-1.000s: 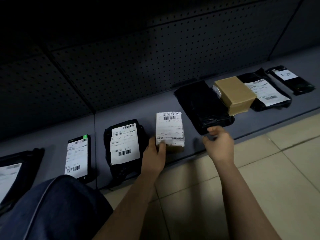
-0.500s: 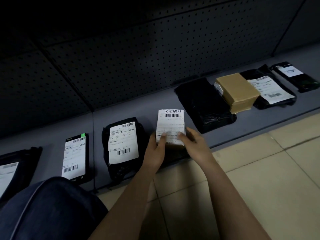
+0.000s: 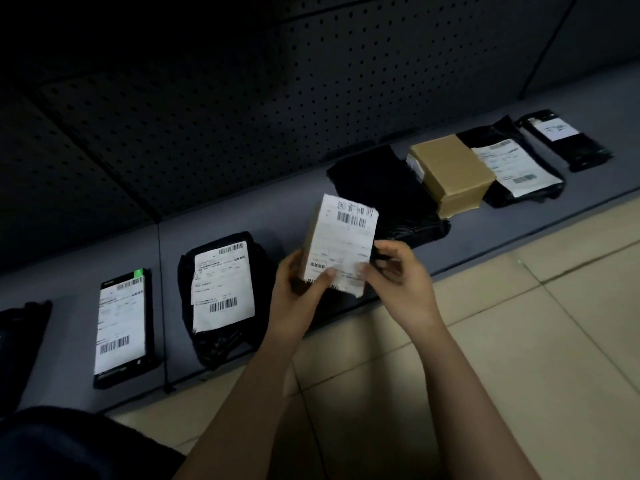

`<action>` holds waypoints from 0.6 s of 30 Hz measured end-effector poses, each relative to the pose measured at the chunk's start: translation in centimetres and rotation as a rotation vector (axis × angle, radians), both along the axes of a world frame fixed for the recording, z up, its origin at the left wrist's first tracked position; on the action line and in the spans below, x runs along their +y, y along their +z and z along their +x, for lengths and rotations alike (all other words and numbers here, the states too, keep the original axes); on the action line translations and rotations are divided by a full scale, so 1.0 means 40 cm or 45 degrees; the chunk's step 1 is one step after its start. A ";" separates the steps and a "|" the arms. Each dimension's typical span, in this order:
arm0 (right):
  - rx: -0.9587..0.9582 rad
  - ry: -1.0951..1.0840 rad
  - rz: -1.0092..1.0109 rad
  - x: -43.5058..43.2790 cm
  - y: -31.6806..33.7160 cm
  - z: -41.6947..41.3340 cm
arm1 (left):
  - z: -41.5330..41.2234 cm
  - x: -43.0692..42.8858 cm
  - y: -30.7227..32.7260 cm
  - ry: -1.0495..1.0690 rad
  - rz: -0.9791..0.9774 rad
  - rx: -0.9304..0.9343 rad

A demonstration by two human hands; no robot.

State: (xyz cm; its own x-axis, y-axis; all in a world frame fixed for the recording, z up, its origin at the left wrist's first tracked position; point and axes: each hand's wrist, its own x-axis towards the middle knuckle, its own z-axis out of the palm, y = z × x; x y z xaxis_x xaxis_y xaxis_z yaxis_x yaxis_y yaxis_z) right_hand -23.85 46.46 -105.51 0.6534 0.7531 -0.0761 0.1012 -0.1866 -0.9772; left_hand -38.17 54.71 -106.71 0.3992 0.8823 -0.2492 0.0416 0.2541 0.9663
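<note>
The labelled box (image 3: 341, 244) is held tilted above the shelf (image 3: 277, 216) between both grips: the left grip (image 3: 298, 296) curls round its lower left edge, thumb on the label, and the right grip (image 3: 401, 282) pinches its lower right corner. Seven parcels lie on the shelf. Left of the grips are a dark bag (image 3: 26, 323), a flat pack (image 3: 121, 327) and a labelled bag (image 3: 221, 296); right of them are a plain black bag (image 3: 388, 195), one brown box (image 3: 450, 174), a second labelled bag (image 3: 519, 168) and a small pack (image 3: 564, 140).

head camera — looking down, near shelf (image 3: 242, 209)
</note>
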 end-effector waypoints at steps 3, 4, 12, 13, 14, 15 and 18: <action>-0.665 0.071 -0.051 -0.009 0.069 0.032 | -0.001 0.027 0.057 -0.040 0.253 0.281; -0.822 0.136 -0.029 -0.006 0.101 0.041 | -0.006 0.045 0.073 -0.100 0.356 0.357; -1.104 0.939 -0.493 0.060 0.249 0.081 | -0.046 0.109 0.216 -0.744 1.044 0.652; -1.050 0.979 -0.514 0.057 0.243 0.084 | -0.052 0.109 0.226 -0.795 1.052 0.646; -0.967 1.001 -0.497 0.052 0.236 0.086 | -0.057 0.110 0.232 -0.835 1.040 0.650; -0.872 1.007 -0.468 0.045 0.227 0.088 | -0.061 0.110 0.236 -0.869 1.032 0.647; -0.678 0.896 -0.451 0.026 0.203 0.098 | -0.058 0.103 0.240 -0.922 1.036 0.738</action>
